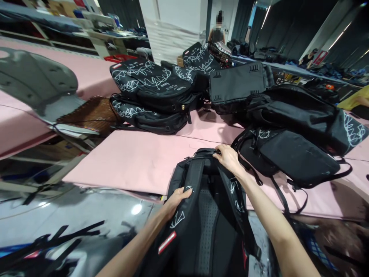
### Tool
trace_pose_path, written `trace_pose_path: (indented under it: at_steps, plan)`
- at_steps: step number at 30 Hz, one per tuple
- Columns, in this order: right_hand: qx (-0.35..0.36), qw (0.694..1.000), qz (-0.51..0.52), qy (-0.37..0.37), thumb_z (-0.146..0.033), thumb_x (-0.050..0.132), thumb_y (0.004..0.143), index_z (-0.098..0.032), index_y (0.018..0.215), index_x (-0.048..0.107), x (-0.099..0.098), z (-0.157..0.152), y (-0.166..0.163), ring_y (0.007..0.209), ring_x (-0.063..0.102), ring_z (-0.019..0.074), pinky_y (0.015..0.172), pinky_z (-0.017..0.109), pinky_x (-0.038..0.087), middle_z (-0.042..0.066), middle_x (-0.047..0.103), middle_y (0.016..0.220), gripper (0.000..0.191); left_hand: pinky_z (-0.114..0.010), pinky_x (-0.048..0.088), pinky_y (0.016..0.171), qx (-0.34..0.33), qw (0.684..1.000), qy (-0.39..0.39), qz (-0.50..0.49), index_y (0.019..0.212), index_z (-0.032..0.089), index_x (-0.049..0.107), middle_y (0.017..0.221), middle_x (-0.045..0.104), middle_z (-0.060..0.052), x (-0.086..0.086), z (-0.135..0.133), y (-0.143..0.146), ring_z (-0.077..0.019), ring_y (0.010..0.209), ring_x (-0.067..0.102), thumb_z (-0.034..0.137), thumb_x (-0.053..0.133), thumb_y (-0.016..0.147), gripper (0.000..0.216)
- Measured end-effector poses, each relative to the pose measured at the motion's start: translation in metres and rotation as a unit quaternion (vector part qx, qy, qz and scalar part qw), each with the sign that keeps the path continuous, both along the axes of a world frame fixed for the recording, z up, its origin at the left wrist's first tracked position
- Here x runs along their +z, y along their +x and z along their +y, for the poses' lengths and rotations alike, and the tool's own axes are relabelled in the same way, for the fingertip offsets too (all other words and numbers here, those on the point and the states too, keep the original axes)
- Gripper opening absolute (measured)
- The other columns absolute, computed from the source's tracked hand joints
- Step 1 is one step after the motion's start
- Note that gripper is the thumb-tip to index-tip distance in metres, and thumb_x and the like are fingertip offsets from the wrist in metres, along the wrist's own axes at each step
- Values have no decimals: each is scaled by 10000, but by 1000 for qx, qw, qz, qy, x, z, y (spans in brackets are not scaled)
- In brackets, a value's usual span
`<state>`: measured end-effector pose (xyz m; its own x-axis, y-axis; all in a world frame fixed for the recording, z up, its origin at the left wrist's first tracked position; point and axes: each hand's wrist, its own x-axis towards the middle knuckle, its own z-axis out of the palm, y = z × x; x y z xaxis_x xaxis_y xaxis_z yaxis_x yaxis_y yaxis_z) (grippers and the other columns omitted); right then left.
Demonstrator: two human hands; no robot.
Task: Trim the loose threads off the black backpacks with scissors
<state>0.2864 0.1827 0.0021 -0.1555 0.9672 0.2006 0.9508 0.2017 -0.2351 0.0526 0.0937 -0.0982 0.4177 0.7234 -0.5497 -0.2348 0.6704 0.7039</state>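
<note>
A black backpack [207, 215] stands upright before me at the table's edge, its padded back and shoulder straps facing me. White scribbled drawings and a small red-and-white label mark the straps and side. My left hand [178, 198] is closed on the left shoulder strap, thumb on top and most fingers hidden behind it. At the top right of the bag, my right hand [227, 157] pinches the upper edge beside the zipper. A small dark piece shows at its fingertips, too small to identify.
A pink-covered table [123, 161] carries stacked black backpacks [152, 88] at the back left and more black bags [300, 154] on the right. A grey chair [37, 80] with a woven seat mat stands left. Far off are a sewing machine [98, 19] and a person [218, 32].
</note>
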Motion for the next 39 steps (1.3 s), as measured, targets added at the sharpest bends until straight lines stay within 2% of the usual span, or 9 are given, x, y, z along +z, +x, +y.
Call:
trace_pose_path:
  at_steps: [3,5,7,9,12,16,24,29,39]
  plan:
    - [-20,999,-25,-32,-355,614,804,-224,1001,625,-11,1,-3,939,562,205,769,281,410,45,639,979,236,-237,448,527,20,998,-29,-42,746,139,597,631,621,-23,-9,3,-2,-127,528,572,361,733,660,275]
    - [-36,998,-26,-39,-368,613,806,-232,1014,631,-16,0,-3,954,561,199,779,276,408,44,632,983,249,-239,445,524,51,991,-48,-112,671,145,553,544,553,7,-8,10,-4,-105,471,523,326,682,725,228]
    - [-39,998,-26,-45,-371,614,805,-233,1017,638,-18,0,-5,965,559,199,793,275,403,45,630,976,253,-231,438,528,98,970,-50,-216,609,148,493,470,447,41,2,22,-6,-72,416,439,272,602,797,250]
    - [-40,997,-26,-55,-374,610,807,-229,1015,643,-17,0,-9,967,558,199,799,271,399,48,631,964,256,-219,430,530,144,940,-36,-308,604,147,459,458,375,54,19,40,-8,-55,397,373,231,491,863,274]
    - [-55,996,-20,-66,-364,593,817,-225,1005,650,-14,1,-18,958,560,197,780,264,399,49,630,959,241,-217,428,535,176,914,-30,-365,626,146,442,487,349,48,45,66,-11,-57,411,349,219,364,912,306]
    - [-77,995,-3,-67,-340,596,812,-224,988,657,-15,5,-24,956,562,191,782,260,394,44,630,978,220,-215,429,544,181,908,-44,-376,628,146,432,508,329,49,59,86,-11,-55,421,326,222,348,919,312]
    - [-103,992,-19,-64,-359,585,809,-235,960,670,-20,17,-31,906,578,193,711,264,399,35,643,971,213,-219,433,554,176,904,-31,-389,644,146,443,524,333,51,53,104,-8,-52,423,319,230,378,912,288]
    - [-92,994,-26,-57,-349,584,807,-233,941,677,-22,23,-36,893,578,195,687,265,390,31,651,957,200,-225,439,563,156,904,-25,-397,615,151,416,520,320,52,54,100,-11,-55,427,316,220,382,910,305]
    - [-90,993,-34,-69,-353,581,814,-242,974,667,-21,25,-43,928,568,208,715,282,400,37,644,992,213,-232,438,568,161,912,-31,-376,608,156,404,516,303,57,53,94,-16,-58,424,310,232,405,904,306]
